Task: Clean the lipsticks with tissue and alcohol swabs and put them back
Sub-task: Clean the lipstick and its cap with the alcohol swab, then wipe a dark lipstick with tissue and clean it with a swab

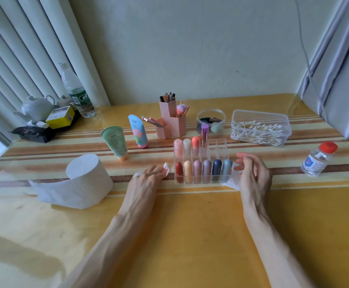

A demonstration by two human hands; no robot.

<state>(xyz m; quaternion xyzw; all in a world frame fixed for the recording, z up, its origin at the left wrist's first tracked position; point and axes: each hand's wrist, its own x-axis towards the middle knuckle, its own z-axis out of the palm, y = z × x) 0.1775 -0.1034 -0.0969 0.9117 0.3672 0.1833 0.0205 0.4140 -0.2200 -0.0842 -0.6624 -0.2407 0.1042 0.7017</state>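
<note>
A clear acrylic organiser (221,146) stands mid-table with several lipsticks in two rows, among them a red one (178,171) at front left and a metallic purple one (204,135) at the back. My left hand (148,178) rests on the table just left of the organiser, fingers closed on a small white tissue wad (166,169). My right hand (252,175) is at the organiser's right end, holding a crumpled tissue (231,181) by the grey-blue lipstick (226,169). A box of cotton swabs (260,128) and an alcohol bottle (318,159) with a red cap stand to the right.
A tissue roll (86,179) sits at the left with a loose tail. Two cream tubes (115,141), pink pen holders (170,121) and a jar of sponges (211,121) line the back. A teapot (37,108), water bottle (77,94) and yellow box (60,117) crowd the far left corner.
</note>
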